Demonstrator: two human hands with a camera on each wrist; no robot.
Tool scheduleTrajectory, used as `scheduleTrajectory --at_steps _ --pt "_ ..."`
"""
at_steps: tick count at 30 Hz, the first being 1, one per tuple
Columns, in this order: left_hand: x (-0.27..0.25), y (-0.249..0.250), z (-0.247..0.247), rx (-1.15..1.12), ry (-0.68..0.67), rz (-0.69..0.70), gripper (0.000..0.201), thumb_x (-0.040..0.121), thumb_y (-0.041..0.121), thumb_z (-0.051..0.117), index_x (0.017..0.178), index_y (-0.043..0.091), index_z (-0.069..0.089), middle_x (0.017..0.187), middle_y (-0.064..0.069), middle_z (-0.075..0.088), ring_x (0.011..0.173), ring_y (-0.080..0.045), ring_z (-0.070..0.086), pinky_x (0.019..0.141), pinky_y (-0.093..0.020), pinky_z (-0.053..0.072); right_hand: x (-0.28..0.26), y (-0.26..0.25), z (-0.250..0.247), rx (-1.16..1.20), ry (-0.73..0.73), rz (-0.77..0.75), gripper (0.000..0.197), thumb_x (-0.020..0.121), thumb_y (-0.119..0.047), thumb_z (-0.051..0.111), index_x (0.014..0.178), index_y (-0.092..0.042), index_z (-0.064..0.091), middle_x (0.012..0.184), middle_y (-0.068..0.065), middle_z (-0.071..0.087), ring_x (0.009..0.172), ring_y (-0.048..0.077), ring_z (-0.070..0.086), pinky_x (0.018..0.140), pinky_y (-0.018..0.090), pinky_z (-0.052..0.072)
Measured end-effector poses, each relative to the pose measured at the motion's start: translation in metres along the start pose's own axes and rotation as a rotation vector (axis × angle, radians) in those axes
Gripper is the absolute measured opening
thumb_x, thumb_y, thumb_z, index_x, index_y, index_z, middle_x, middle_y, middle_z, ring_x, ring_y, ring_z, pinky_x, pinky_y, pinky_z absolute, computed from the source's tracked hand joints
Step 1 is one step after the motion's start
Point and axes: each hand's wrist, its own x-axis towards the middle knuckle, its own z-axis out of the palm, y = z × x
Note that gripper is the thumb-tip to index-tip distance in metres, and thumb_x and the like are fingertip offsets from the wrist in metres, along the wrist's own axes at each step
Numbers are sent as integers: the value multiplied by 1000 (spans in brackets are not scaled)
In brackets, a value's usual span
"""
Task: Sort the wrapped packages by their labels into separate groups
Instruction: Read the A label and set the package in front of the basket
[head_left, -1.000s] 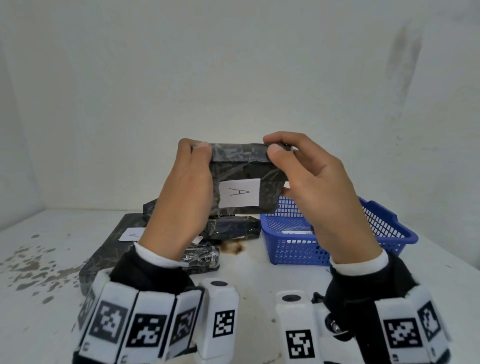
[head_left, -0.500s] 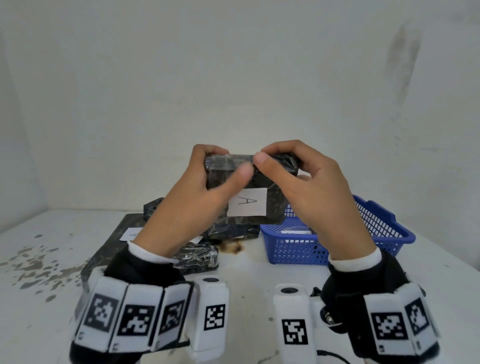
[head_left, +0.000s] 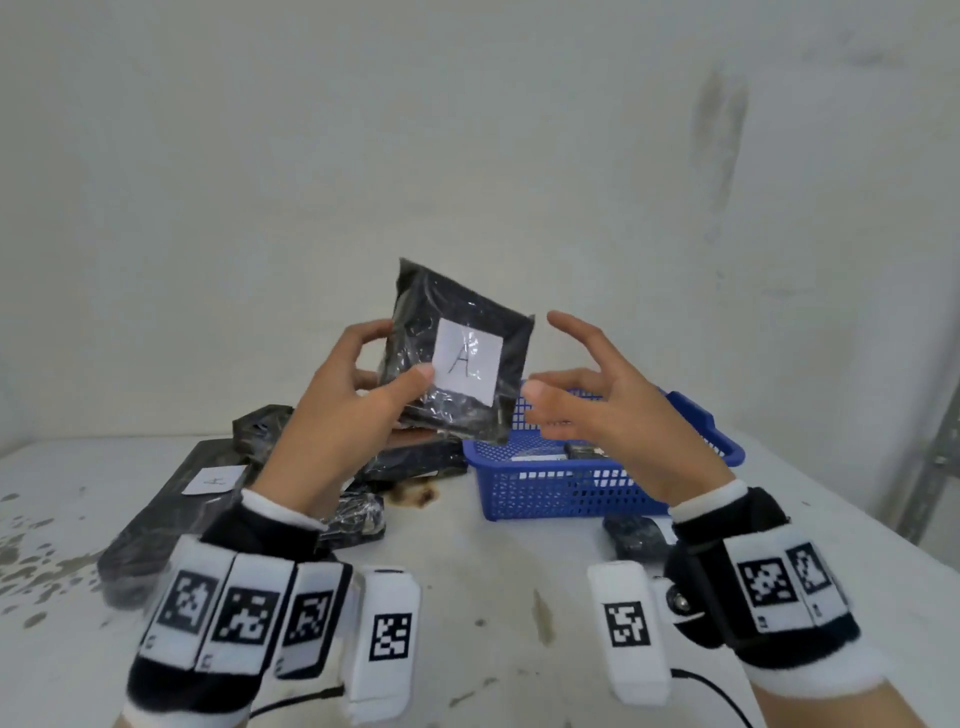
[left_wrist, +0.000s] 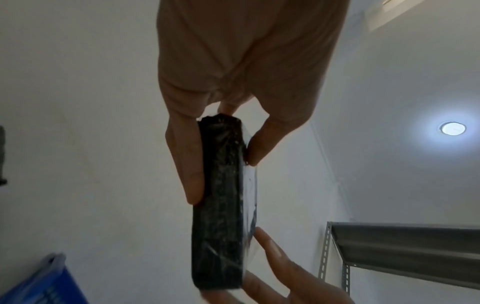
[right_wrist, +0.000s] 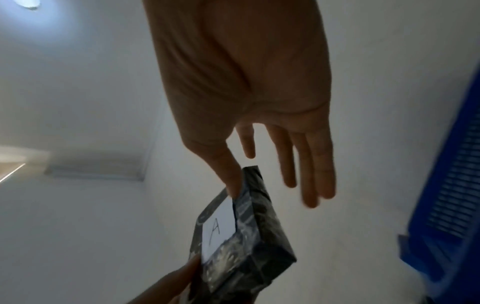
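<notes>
We see two forearms raised over a white, stained table (head_left: 467, 597), each wrist wrapped in a black band carrying white blocks printed with square black-and-white codes. The left hand (head_left: 337, 415) is lifted with its thumb pressed on the front of a held package (head_left: 457, 358) and its fingers curled behind, pinching it by one side. The package is a flat, dark rectangular block in glossy, crinkled film, tilted onto a corner, with a white paper label (head_left: 467, 361) marked "A" just beyond the thumb tip. The right hand (head_left: 608, 410) hovers just beside the package's other edge, fingers spread and relaxed, holding nothing. Beyond the right fingertips sits a blue plastic basket (head_left: 597, 483) with mesh walls, dark items inside. Below and behind the left fingers lies a pile of dark wrapped packages (head_left: 197, 493), one bearing a white label.
</notes>
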Motion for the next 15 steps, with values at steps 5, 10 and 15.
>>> scheduleTrajectory --at_steps 5,10,15 --pt "-6 -10 34 178 -100 -105 32 81 38 73 106 21 65 87 -10 73 79 -32 72 78 -55 58 -11 21 -33 46 37 58 53 94 -5 65 139 -29 52 87 6 73 73 20 73 76 34 62" --pt "-6 -39 59 331 -213 -244 28 87 28 69 107 10 63 91 -9 73 66 -22 70 63 -35 57 -24 46 -56 -68 76 174 44 95 -11 67 134 -27 54 87 6 76 70 17 72 67 26 61" --pt "-5 -79 70 391 -319 -489 25 92 15 64 107 -4 61 98 -20 71 84 -35 72 68 -35 61 -26 93 -76 -404 82 366 28 96 -18 65 123 -18 61 107 7 71 85 18 66 76 30 57"
